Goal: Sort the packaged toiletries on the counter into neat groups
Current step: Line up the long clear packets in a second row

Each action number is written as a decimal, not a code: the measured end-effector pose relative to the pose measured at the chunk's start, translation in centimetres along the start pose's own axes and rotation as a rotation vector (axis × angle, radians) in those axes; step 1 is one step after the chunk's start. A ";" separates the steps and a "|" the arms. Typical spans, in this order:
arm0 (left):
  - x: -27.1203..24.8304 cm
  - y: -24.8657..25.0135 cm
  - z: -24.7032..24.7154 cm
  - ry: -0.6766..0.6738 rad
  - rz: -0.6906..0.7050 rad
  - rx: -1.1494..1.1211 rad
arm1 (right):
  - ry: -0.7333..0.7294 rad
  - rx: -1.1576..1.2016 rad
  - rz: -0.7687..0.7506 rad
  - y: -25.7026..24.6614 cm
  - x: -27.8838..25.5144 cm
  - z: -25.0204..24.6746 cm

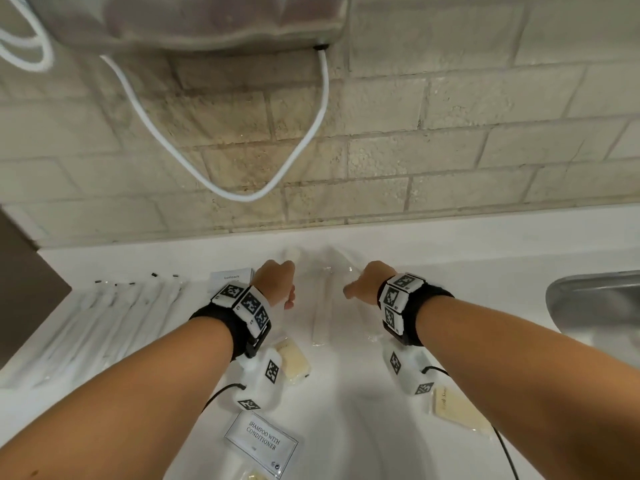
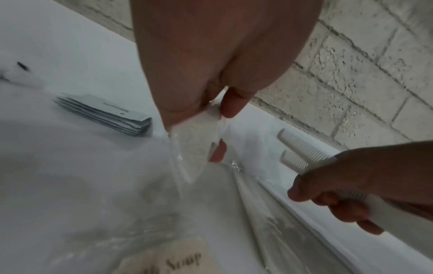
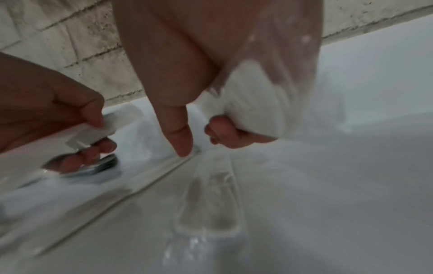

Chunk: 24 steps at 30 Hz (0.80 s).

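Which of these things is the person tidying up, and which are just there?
Being tidied:
- white plastic combs in clear wrappers, in both hands
- stack of white toothpaste sachets
- row of wrapped white toothbrushes
- cream soap bars in clear wrap
- clear shampoo sachet

Just there:
- white cable
- steel sink
- stone-tile wall

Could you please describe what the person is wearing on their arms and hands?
Both forearms are bare, with no sleeves or gloves. The left hand and right hand each have a black wristband carrying white blocks printed with black square fiducial markers. A white camera module hangs under each wrist, trailing a thin black cable.
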<state>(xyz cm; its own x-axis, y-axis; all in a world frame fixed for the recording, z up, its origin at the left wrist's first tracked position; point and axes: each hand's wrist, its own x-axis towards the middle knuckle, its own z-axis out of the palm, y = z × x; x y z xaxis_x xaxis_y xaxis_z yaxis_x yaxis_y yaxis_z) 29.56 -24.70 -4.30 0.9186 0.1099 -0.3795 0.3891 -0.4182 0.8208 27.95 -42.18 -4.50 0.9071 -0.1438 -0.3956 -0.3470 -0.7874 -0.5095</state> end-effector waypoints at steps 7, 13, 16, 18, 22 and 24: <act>0.7 -2.0 -1.7 0.007 0.139 0.210 | -0.088 -0.069 -0.182 -0.7 -0.9 2.2; 0.8 -4.7 -3.1 0.069 0.183 0.350 | -0.016 0.035 -0.129 -1.4 -1.2 3.5; 0.6 -5.5 -3.5 0.122 0.199 0.421 | 0.012 0.056 -0.113 -1.2 -1.5 4.1; 0.6 -5.7 -3.5 0.126 0.197 0.418 | 0.014 0.088 -0.107 -1.1 -1.6 4.2; -0.5 -5.6 -3.6 0.133 0.273 0.468 | 0.036 0.111 -0.115 -1.1 -2.0 3.9; -1.8 -5.3 -3.7 0.075 0.373 0.492 | 0.052 0.106 -0.119 -0.9 -2.3 3.5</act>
<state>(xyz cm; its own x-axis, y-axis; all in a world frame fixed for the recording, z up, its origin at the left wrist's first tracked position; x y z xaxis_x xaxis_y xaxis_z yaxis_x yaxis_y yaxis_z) 26.06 -19.33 -6.34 0.9959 -0.0678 -0.0595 -0.0195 -0.8054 0.5924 25.38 -39.02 -5.82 0.9534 -0.0859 -0.2892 -0.2570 -0.7335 -0.6292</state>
